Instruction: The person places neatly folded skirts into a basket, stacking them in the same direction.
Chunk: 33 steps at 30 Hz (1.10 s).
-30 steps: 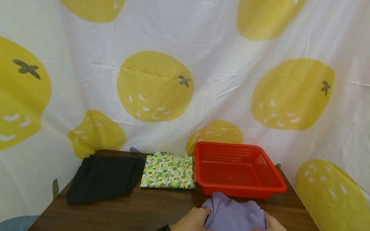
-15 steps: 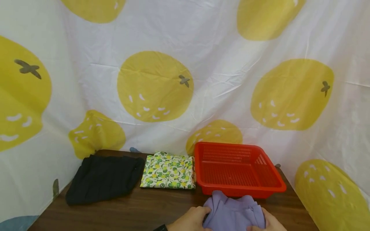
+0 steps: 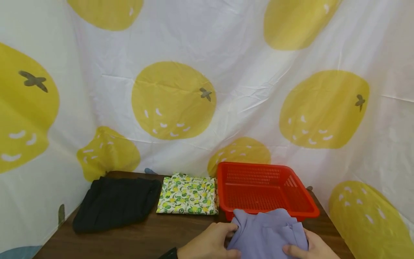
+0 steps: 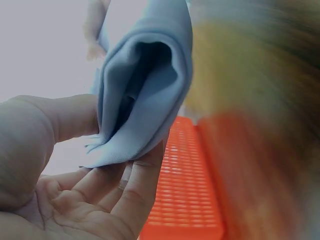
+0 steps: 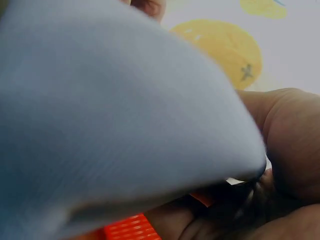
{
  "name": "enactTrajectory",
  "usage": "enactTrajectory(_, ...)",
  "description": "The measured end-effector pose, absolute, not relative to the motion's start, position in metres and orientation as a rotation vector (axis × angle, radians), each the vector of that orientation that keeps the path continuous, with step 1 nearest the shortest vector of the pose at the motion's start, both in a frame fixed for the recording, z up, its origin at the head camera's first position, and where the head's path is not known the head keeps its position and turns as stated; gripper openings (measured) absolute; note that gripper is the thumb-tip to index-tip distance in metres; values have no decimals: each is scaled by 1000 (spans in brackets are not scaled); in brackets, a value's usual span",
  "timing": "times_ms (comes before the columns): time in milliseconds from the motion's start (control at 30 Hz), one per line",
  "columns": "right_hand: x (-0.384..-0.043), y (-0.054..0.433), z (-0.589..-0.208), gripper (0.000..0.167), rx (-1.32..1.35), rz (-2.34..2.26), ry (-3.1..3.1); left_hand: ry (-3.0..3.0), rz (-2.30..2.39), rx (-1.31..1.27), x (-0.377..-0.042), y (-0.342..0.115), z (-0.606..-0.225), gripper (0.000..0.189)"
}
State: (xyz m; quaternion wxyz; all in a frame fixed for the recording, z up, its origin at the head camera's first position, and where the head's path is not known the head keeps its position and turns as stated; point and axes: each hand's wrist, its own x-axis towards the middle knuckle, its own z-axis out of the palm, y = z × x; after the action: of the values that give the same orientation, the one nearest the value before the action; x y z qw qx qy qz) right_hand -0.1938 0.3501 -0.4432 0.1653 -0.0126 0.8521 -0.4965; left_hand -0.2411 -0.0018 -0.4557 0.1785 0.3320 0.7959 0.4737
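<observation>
A folded lavender garment (image 3: 265,233) is at the bottom of the head view, its far edge overlapping the near rim of the red basket (image 3: 268,212). My left hand (image 3: 213,241) grips its left side; the left wrist view shows thumb and fingers around the rolled, layered cloth (image 4: 145,90), which has an open hollow at its end. On the opposite side my right hand (image 3: 313,246) pinches the cloth, thumb on top. In the right wrist view the fabric (image 5: 125,110) fills much of the frame and covers part of the right hand (image 5: 295,150).
A folded black cloth (image 3: 118,203) lies on the left of the brown table (image 3: 155,232). Beside it is a folded lemon-print cloth (image 3: 189,194), close to the basket's left side. A white curtain with lemons (image 3: 239,72) hangs behind and around the table.
Both hands have lifted the lavender garment up and forward, so it now overlaps the basket's near rim. The head view has tilted up slightly. The black and lemon-print cloths stay put.
</observation>
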Motion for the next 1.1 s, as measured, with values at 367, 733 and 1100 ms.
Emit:
enactTrajectory(367,-199,339,-402,83,39,-1281,2649,2333,1356,1025,-248,-6,-426,41)
enactTrajectory(733,-208,331,-395,77,41,-1392,2640,2366,1392,1005,-259,-5,-424,32)
enactTrajectory(1100,-237,336,-391,81,-11,-1498,2646,2467,1386,993,-282,0,-418,45)
